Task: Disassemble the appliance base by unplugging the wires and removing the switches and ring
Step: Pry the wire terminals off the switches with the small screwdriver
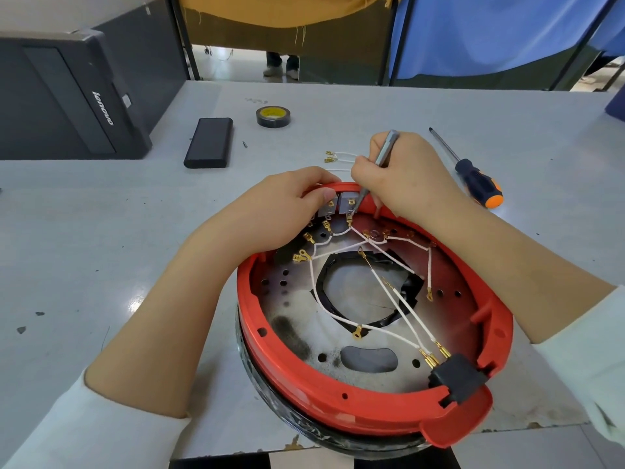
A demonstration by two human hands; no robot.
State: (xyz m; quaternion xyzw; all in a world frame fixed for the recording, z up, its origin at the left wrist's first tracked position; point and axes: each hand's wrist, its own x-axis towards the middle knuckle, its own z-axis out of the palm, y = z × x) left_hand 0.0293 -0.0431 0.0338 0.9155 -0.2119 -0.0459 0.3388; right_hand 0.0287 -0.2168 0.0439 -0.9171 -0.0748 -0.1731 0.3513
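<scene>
The appliance base lies upside down near the table's front edge, a red plastic ring [338, 397] around a scorched metal plate [304, 336]. Several white wires [399, 299] with brass terminals cross the plate. Two grey switches [346, 203] sit at the ring's far rim. My left hand [287, 204] grips the far rim and the left switch. My right hand [402, 174] holds grey metal tweezers [385, 147], their tip down at the right switch's side. A black socket block [456, 380] sits at the near right rim.
Loose white wires [338, 156] lie on the table beyond my hands. An orange-and-black screwdriver [473, 177] lies to the right. A tape roll [273, 116], a black power bank [209, 142] and a small screw [244, 144] lie farther back. A black computer case [67, 96] stands at left.
</scene>
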